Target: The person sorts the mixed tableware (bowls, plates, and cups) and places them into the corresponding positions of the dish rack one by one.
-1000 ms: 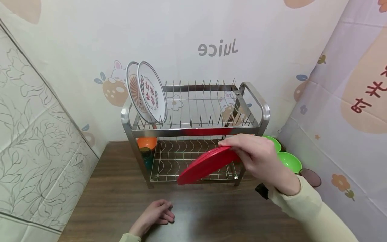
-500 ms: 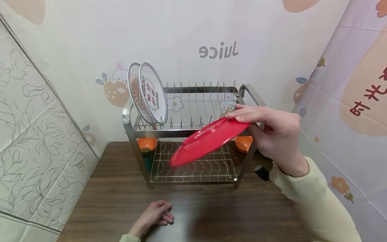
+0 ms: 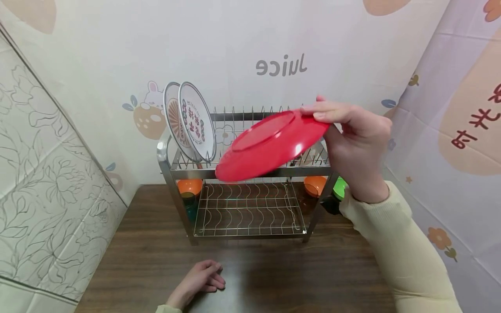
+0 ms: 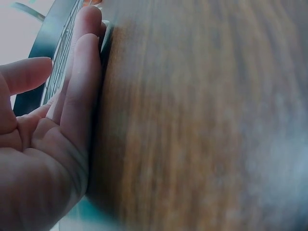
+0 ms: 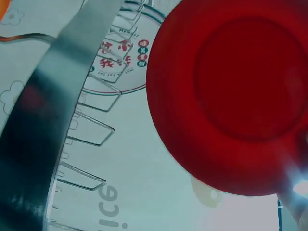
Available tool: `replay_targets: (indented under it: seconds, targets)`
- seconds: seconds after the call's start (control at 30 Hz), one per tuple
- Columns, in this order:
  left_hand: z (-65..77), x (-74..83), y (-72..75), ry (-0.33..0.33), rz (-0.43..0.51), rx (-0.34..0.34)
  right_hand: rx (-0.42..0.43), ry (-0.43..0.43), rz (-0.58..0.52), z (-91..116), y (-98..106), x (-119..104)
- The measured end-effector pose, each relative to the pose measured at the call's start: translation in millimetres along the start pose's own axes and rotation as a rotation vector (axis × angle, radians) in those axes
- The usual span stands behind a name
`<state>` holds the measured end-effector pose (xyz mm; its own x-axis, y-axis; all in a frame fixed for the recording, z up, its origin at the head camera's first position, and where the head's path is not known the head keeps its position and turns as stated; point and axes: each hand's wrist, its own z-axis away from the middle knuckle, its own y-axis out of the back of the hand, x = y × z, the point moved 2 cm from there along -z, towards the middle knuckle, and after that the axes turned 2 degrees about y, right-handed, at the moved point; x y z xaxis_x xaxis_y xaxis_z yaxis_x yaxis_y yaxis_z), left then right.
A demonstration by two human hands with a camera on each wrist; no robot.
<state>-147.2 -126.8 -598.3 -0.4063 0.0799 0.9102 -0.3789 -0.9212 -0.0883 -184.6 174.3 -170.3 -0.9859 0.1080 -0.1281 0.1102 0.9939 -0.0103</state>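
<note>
My right hand point(image 3: 354, 139) pinches a red plate point(image 3: 270, 145) by its right edge, holding it tilted in front of the upper tier of a metal dish rack point(image 3: 250, 173). The plate's underside, with its round foot ring, faces me in the head view. In the right wrist view the red plate point(image 5: 231, 96) fills the upper right, apart from the rack's front bar point(image 5: 43, 101). Two white patterned plates point(image 3: 197, 121) stand on edge at the rack's left end. My left hand point(image 3: 201, 280) rests on the wooden table, fingers relaxed and holding nothing; its palm point(image 4: 43, 159) shows in the left wrist view.
On the lower level, an orange bowl point(image 3: 190, 187) and a dark teal cup point(image 3: 190, 206) are at left, another orange bowl point(image 3: 314, 186) at right. A green bowl point(image 3: 339, 188) lies partly behind my right sleeve. Upright wire prongs point(image 5: 91, 134) line the upper tier. Printed cloth walls surround the table.
My right hand has raised the red plate from in front of the lower tier to the height of the upper tier, showing more of its underside. My left hand has stayed put.
</note>
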Motion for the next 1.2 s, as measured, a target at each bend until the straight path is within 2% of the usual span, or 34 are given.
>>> replay_targets:
  seconds: [0.1, 0.3, 0.57, 0.7, 0.93, 1.03, 1.2]
  targets:
    - [-0.2, 0.1, 0.1, 0.003, -0.003, 0.002, 0.010, 0.005, 0.075, -8, -8, 6]
    - [0.7, -0.7, -1.8, 0.013, -0.002, 0.003, -0.015, 0.087, 0.153, -20, -25, 22]
    - [-0.1, -2.6, -2.9, 0.014, -0.004, -0.001, -0.185, 0.338, 0.235, -28, -45, 44]
    - [0.1, -1.7, -2.3, 0.014, -0.010, 0.000, -0.268, 0.381, 0.302, -25, -55, 51]
    - [-0.2, -0.5, -1.5, 0.017, -0.019, 0.002, -0.396, 0.504, 0.536, -20, -73, 50]
    - [-0.6, -0.5, -0.8, 0.030, -0.029, 0.006, -0.448, 0.543, 0.566, -19, -83, 47]
    - [-1.6, 0.0, 0.8, 0.050, -0.043, 0.015, -0.507, 0.598, 0.557, -15, -96, 44]
